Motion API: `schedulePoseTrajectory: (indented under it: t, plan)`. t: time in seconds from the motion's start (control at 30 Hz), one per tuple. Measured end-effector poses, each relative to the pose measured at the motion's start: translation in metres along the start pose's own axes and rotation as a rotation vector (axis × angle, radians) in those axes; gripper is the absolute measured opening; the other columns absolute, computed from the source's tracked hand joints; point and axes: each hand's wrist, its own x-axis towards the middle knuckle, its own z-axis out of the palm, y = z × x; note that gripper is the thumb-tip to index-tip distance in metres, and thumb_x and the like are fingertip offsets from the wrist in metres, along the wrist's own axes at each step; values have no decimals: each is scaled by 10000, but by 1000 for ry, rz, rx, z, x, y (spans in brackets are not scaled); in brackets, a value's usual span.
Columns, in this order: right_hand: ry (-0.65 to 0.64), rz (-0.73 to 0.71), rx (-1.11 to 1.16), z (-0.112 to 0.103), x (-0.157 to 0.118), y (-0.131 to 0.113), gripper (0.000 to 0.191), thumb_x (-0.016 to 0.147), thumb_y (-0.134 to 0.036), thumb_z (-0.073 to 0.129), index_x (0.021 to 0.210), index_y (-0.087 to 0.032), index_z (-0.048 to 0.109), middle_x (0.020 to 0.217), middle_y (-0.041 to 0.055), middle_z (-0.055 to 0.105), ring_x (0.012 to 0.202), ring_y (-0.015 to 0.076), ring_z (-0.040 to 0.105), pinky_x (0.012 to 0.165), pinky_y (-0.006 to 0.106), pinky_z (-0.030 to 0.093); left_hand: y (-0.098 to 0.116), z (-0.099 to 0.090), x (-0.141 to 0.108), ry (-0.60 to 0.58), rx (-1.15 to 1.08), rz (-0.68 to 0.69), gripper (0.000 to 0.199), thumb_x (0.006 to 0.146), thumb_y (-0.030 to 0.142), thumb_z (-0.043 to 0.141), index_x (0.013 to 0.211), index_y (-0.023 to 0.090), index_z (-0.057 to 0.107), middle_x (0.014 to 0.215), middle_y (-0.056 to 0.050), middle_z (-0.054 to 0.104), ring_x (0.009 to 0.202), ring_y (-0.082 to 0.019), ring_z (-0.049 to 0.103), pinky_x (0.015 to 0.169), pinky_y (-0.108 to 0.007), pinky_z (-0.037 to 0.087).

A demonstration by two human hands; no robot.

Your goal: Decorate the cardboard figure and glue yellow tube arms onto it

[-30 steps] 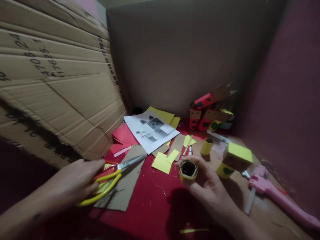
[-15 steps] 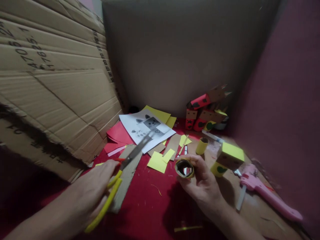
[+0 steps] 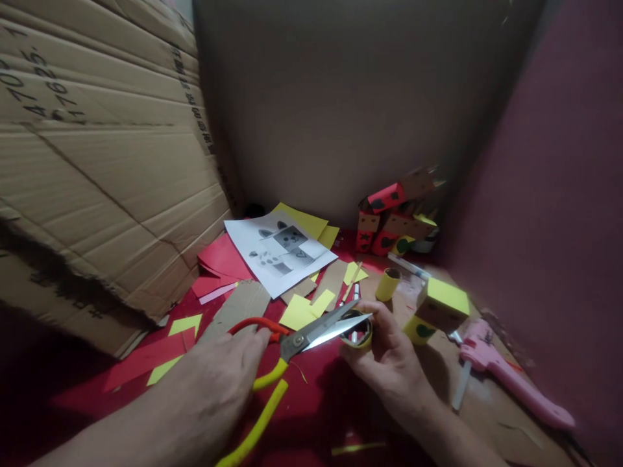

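Note:
My left hand [image 3: 228, 373] is closed round the scissors [image 3: 296, 344], which have one red and one yellow handle. The blades are slightly apart and reach over the rim of a small cardboard tube [image 3: 359, 340] wrapped in yellow. My right hand [image 3: 389, 353] grips that tube with its open end facing me. Whether the blades touch the rim I cannot tell. Behind the right hand stands another yellow tube [image 3: 388, 285]. To its right is a box-headed figure [image 3: 440, 308] with a yellow top and a green heart on its body.
A pink glue gun [image 3: 516, 376] lies at the right on brown cardboard. Printed paper [image 3: 282, 253], yellow scraps [image 3: 296, 312] and red paper [image 3: 221, 266] lie on the red cloth. Red and brown figures [image 3: 389, 220] are stacked at the back. A large carton [image 3: 111, 175] stands at left.
My left hand has brought the scissors right and down, from pointing over the papers to lying across the tube's opening. The right hand still holds the tube in nearly the same place.

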Motion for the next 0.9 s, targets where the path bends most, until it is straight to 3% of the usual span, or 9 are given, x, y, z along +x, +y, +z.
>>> schedulePoseTrajectory:
  t: [0.1,0.17,0.3,0.53,0.73,0.9]
  plan:
    - [-6,28,32,1,1,-2,341,826,-112,672,1057,-349,591,825,-59,541,696,107,471,603,174,447,-3,5,0,-102,76,23,530,831,86,373,1321,72,575,1272,-244,655,1012,-342,685,826,-470,574]
    - [-8,30,33,1,2,-2,326,827,-114,673,1048,-342,597,838,-55,549,712,108,480,622,178,453,-5,8,0,-100,91,38,528,836,84,371,1321,77,579,1285,-246,645,1030,-354,677,834,-486,569]
    - [-13,12,26,2,2,-1,347,829,-112,671,1068,-355,607,844,-57,560,720,108,493,628,173,455,-7,9,-1,-72,83,46,476,837,84,380,1236,109,637,1183,-219,687,881,-324,691,767,-457,565]
    - [7,12,0,1,0,0,358,821,-103,675,1061,-364,622,825,-68,563,709,101,496,632,164,456,-10,6,-1,-105,76,50,423,844,109,401,1192,139,639,1172,-192,681,821,-280,678,686,-380,535]
    - [28,-18,-79,0,-4,3,324,818,-133,697,1063,-335,632,842,-53,598,727,116,529,673,202,473,-8,1,0,-103,21,62,331,864,188,419,1081,150,667,995,-157,705,652,-247,628,613,-369,488]
    - [21,12,-39,0,-2,2,325,816,-126,694,1065,-328,641,855,-47,605,745,116,540,680,207,472,-12,2,0,-113,5,67,345,854,135,368,1059,182,642,852,-105,718,616,-234,639,546,-339,433]
